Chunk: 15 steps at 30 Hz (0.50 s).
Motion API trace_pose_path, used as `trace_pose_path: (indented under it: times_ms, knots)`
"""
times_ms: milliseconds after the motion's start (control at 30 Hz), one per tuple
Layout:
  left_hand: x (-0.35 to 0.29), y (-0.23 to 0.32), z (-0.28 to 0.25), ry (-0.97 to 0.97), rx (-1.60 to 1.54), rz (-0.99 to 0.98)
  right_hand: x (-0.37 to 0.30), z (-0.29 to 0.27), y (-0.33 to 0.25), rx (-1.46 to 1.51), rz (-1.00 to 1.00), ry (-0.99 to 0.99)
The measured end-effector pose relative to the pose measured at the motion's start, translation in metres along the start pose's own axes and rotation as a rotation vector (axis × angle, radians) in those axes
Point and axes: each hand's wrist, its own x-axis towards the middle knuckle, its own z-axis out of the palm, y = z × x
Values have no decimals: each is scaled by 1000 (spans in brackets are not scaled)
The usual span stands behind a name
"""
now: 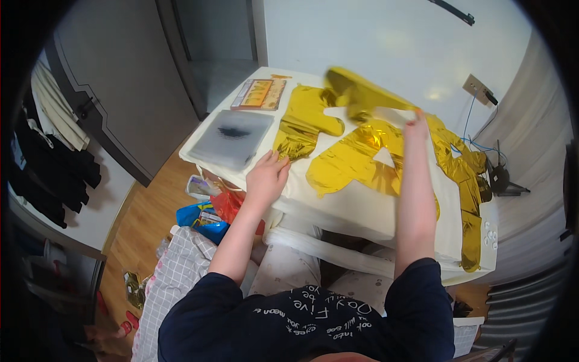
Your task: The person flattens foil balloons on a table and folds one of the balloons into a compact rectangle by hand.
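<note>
Several flat gold foil letter balloons lie on a cream-covered table. My right hand is closed on the end of a gold foil balloon, raised off the table at the far side and smeared by motion. My left hand rests with fingers stretched out at the near end of another foil balloon. In the middle, under the raised one, lies a foil balloon with a triangular hole. More crinkled gold foil runs down the table's right side. My right forearm hides part of the foil between.
A translucent grey plastic sheet or sleeve and an orange printed package lie on the table's left. White round pieces sit at its right corner. A black router with blue cables stands by the wall. Bags fill the floor beside my left arm.
</note>
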Motion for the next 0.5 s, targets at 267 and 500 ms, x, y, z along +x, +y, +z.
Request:
trace_pose_path:
  times_ms: [267, 500]
  knots:
    - [-2, -1, -1, -6, -9, -22, -13, -6, -158, -233, -523, -96]
    - [5, 15, -5, -77, -40, -24, -103, 3, -248, -637, -1047, -331]
